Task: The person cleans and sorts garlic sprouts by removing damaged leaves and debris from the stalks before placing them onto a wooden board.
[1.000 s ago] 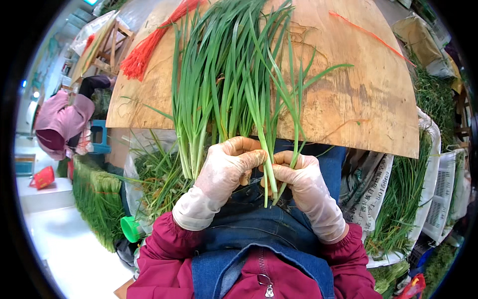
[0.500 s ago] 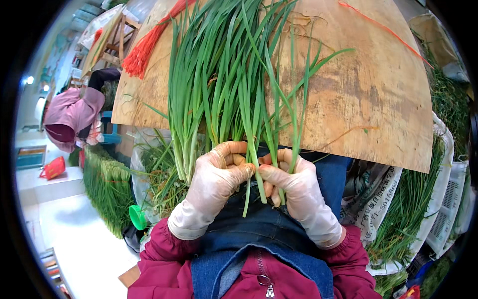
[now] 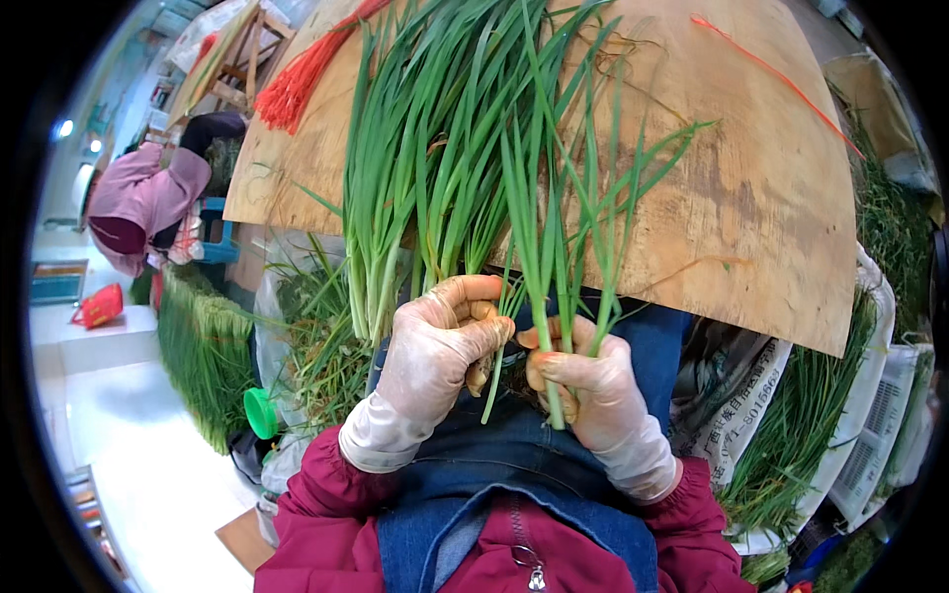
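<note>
A thick pile of garlic chives [image 3: 395, 188] lies on the wooden board [image 3: 732, 208], its pale stem ends hanging over the near edge. Both my hands wear thin whitish gloves. My left hand [image 3: 410, 366] is closed in a pinch on a thin chive stalk [image 3: 489, 395], just below the pile. Beside it, my right hand [image 3: 603, 395] grips several chive stalks [image 3: 542, 267] near their white ends, thumb across them. Their leaves fan out up over the board. The two hands are close, a small gap between the fingertips.
Red plastic strings [image 3: 311, 84] lie at the board's far left, and one red strand [image 3: 781, 74] at the far right. White sacks of greens [image 3: 801, 425] stand to the right. Leafy scraps [image 3: 316, 336] fill a bag at left. Another person [image 3: 148, 198] bends over at far left.
My right hand has gathered more stalks and moved slightly right, away from the left hand. A thick stalk formerly between both hands is now in the right; the left keeps a thin one.
</note>
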Available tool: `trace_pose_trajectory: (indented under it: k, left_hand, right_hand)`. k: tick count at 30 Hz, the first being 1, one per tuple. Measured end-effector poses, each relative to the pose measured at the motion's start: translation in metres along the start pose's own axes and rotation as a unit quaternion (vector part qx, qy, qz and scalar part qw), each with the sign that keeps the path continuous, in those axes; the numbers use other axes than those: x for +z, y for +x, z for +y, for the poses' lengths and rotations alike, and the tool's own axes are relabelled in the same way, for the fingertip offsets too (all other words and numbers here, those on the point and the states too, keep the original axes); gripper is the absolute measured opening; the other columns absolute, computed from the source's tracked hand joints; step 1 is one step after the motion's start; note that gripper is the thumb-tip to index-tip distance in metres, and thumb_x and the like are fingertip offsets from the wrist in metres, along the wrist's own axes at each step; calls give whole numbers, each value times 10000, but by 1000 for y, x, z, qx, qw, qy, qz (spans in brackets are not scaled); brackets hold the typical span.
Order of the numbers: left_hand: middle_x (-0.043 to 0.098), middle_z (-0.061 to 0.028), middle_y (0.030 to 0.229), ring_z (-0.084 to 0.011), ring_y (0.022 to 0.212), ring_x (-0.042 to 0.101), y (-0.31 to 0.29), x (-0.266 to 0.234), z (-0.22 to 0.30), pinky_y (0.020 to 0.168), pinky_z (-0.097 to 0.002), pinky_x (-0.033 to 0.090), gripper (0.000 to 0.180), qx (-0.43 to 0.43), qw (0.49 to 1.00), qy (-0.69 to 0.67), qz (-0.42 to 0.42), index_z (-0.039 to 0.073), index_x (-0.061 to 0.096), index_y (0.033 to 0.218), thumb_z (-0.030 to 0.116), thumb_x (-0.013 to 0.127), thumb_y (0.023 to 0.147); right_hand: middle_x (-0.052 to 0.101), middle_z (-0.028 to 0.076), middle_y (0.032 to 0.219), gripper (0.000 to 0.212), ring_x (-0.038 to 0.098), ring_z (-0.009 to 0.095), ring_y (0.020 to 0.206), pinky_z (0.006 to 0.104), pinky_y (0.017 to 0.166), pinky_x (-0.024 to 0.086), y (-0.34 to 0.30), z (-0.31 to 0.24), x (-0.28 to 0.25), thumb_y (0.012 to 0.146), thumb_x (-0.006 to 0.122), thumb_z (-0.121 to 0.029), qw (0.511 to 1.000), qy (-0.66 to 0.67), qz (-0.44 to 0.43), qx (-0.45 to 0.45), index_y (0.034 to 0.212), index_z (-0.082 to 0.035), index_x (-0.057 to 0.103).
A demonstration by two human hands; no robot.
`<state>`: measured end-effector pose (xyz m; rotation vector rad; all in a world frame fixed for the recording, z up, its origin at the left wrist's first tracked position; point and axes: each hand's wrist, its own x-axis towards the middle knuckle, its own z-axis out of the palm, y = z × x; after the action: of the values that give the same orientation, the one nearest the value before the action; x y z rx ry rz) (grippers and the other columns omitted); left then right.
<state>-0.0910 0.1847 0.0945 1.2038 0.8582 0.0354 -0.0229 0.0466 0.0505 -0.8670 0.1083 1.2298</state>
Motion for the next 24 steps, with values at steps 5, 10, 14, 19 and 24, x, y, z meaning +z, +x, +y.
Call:
trace_pose_trajectory:
  k: [5, 10, 14, 19, 24]
  left_hand:
    - [562, -71, 735, -74, 442, 462, 0, 4, 0, 374, -172, 363, 316, -10, 999, 53, -8, -62, 472, 1039, 15, 570, 749]
    - [547, -44, 761, -95, 572, 507, 4, -8, -9, 490, -207, 416, 265, 294, 894, 337, 18, -13, 536, 1010, -1, 569, 747]
    - [536, -77, 787, -170, 615, 535, 10, -4, 5, 528, -272, 438, 215, 403, 758, 512, 20, 29, 569, 866, 77, 657, 676]
    - [569, -137, 719, -293, 609, 570, 12, 5, 10, 539, -359, 450, 210, 318, 722, 614, 32, 39, 533, 791, 143, 663, 664]
    - [563, -159, 622, -306, 544, 563, 23, -10, -2, 473, -356, 437, 102, 366, 757, 542, 8, 16, 520, 791, 76, 584, 740]
  right_hand:
    - [484, -25, 593, 264, 346, 27, 418, 176, 381, 264, 5, 10, 13, 723, 644, -97, 998, -49, 42, -25, 940, -4, 527]
    - [517, -20, 643, 297, 407, 35, 483, 177, 427, 309, 8, 19, 21, 702, 662, -78, 996, -28, 59, -52, 961, -12, 530]
    - [523, -10, 704, 288, 455, 55, 595, 189, 518, 371, 9, 23, 24, 684, 659, -41, 990, -68, 89, -87, 938, -15, 525]
    - [512, -16, 751, 318, 461, 59, 658, 197, 587, 401, 13, 33, 30, 683, 651, -38, 977, -87, 119, -153, 964, -21, 504]
    - [509, -16, 756, 338, 459, 59, 655, 187, 594, 399, 11, 39, 34, 688, 647, -25, 966, -139, 147, -158, 989, -20, 491]
